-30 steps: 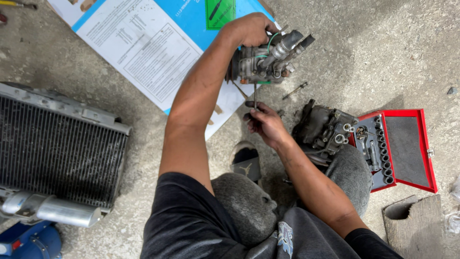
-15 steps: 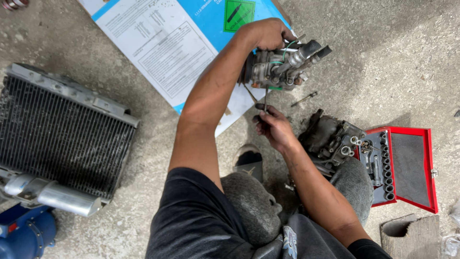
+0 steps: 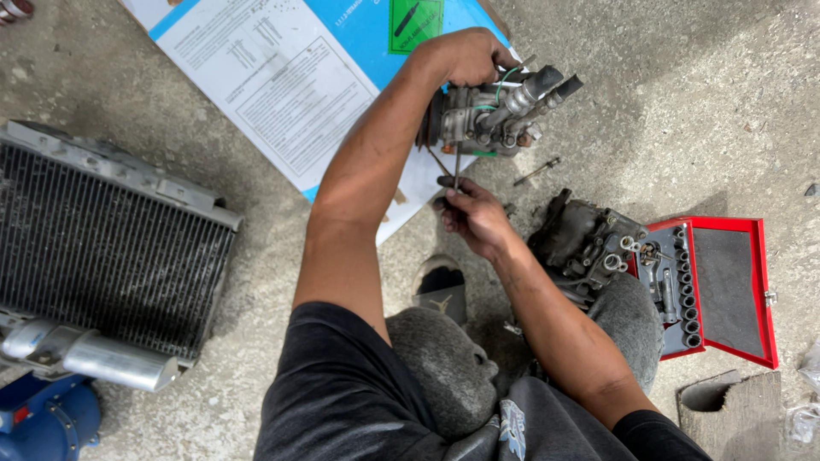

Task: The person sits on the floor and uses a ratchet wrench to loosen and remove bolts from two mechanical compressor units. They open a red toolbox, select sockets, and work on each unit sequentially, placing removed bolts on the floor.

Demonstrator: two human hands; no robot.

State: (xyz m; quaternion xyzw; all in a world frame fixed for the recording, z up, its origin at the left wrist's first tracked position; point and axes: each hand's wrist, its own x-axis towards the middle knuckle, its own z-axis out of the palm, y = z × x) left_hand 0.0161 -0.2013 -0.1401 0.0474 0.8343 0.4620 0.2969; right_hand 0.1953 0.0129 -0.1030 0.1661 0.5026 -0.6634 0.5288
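Rough grey concrete floor [image 3: 683,102] underneath everything. At far left, a large black finned metal radiator core [image 3: 102,248] lying flat, with a silver aluminium cylinder [image 3: 94,358] along its lower edge and a blue rounded tank [image 3: 43,423] just below that. At top centre, a big blue-and-white printed cardboard sheet [image 3: 282,94] spread on the floor, partly under the left forearm. At right, an open red metal socket case [image 3: 726,290] holding rows of dark sockets, touching a dark greasy cast-metal component [image 3: 581,243] that sits against the right knee. Lower right, a grey concrete block with a round hollow [image 3: 726,405].

Held up above the cardboard's right edge, a grey metal compressor-like unit with ports and a thin green wire [image 3: 500,115]. Left hand [image 3: 465,55] clamped over its top, fingers curled tight around the body. Just below, right hand [image 3: 474,218] with fingers pinched together on a thin dark metal tool shaft [image 3: 457,171], upright, its tip reaching the unit's underside. Beside the unit, a small loose bolt [image 3: 536,171] lying on the floor.
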